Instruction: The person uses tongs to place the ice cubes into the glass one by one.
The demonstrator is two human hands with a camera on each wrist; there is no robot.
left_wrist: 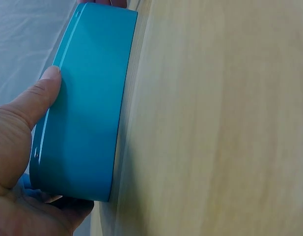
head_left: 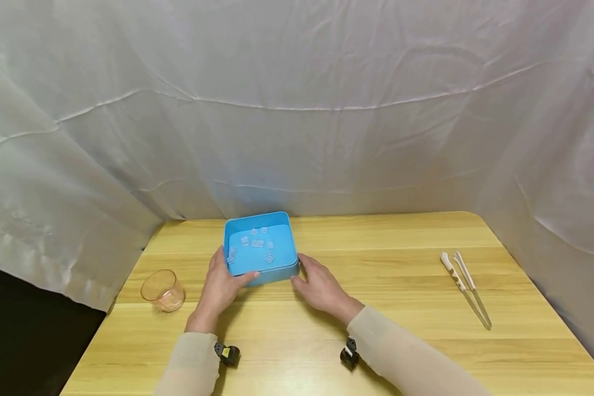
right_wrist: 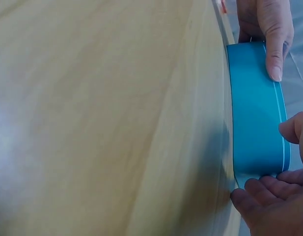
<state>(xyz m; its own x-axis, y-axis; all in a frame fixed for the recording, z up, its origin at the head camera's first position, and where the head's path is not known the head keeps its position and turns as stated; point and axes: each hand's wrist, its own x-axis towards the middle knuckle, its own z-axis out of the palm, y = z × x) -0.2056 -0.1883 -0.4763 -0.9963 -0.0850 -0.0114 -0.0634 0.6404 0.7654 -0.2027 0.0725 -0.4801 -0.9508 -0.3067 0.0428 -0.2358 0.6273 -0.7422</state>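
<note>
A blue box of small clear cubes is near the far edge of the surface — resting or barely lifted, hard to tell. The left hand grips its left front corner, the right hand its right — a glass stands left, tongs lie right.

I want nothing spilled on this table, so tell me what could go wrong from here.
The blue box is open on top and its small clear cubes lie loose, so a sharp tilt or jolt could slide or spill them. The orange-tinted glass stands just left of the left hand; a leftward swing might knock it over.
</note>
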